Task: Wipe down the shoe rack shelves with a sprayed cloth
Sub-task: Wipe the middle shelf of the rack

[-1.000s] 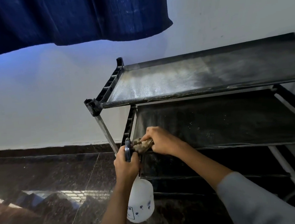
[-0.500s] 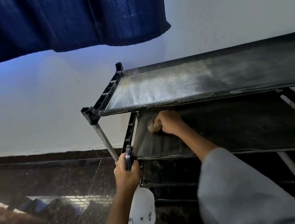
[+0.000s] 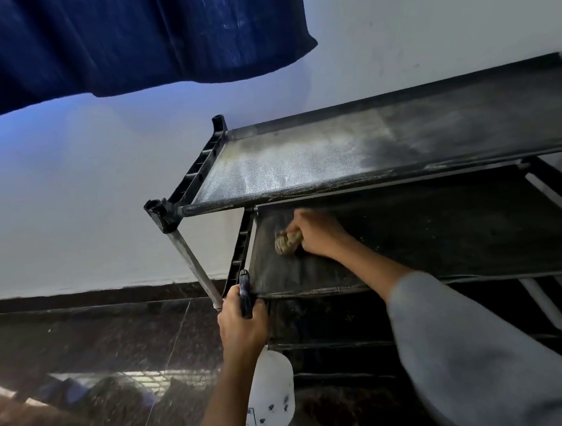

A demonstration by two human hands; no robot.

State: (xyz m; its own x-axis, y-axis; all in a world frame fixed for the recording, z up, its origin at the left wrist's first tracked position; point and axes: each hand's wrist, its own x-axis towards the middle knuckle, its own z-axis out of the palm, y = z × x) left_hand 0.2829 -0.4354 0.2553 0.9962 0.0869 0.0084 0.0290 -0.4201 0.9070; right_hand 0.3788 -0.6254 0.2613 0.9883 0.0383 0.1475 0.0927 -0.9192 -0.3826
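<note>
A black shoe rack (image 3: 167,216) with fabric shelves stands against the white wall. Its top shelf (image 3: 302,163) looks dusty and pale on the left half. My right hand (image 3: 318,231) reaches under it and presses a bunched tan cloth (image 3: 287,241) onto the left part of the second shelf (image 3: 444,232). My left hand (image 3: 242,328) grips the dark trigger head of a white spray bottle (image 3: 272,397), which hangs in front of the rack's left front corner. Lower shelves are dark and partly hidden by my right sleeve.
A dark blue curtain (image 3: 121,40) hangs at the top left. A glossy dark stone floor (image 3: 82,366) lies to the left of the rack, with a dark skirting along the wall. The rack's metal front leg (image 3: 194,264) slants beside my left hand.
My right hand has carried the cloth from beside the bottle's nozzle at the shelf's front corner onto the second shelf, deeper under the top shelf. The left hand with the bottle has stayed about where it was.
</note>
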